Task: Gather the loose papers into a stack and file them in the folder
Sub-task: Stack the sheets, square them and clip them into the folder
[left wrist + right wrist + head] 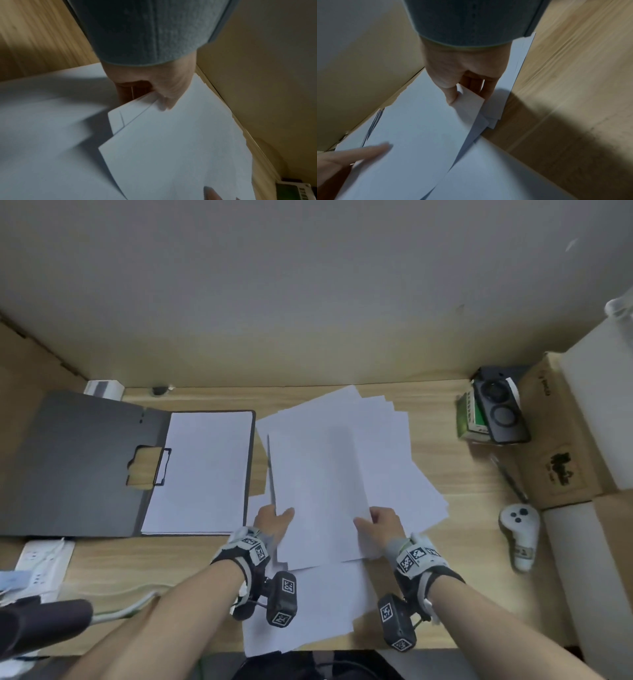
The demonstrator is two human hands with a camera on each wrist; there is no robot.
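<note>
A small bundle of white sheets (pixel 318 494) is lifted above the desk's middle. My left hand (pixel 274 520) pinches its near left edge, thumb on top; the same pinch shows in the left wrist view, left hand (pixel 159 97) on the sheets (pixel 180 148). My right hand (pixel 380 523) pinches the near right edge, thumb over the sheets (pixel 419 135), right hand (pixel 464 86). More loose sheets (pixel 394 440) lie fanned beneath and one (pixel 308 611) lies near the front edge. The grey folder (pixel 78 460) lies open at left with white paper (pixel 202 470) in its right half.
A black speaker (pixel 501 409) and a green box (pixel 471 417) sit at the back right, cardboard boxes (pixel 555 446) beside them. A white controller (pixel 520 534) and a pen (pixel 510 479) lie right of the papers. A power strip (pixel 41 563) is at front left.
</note>
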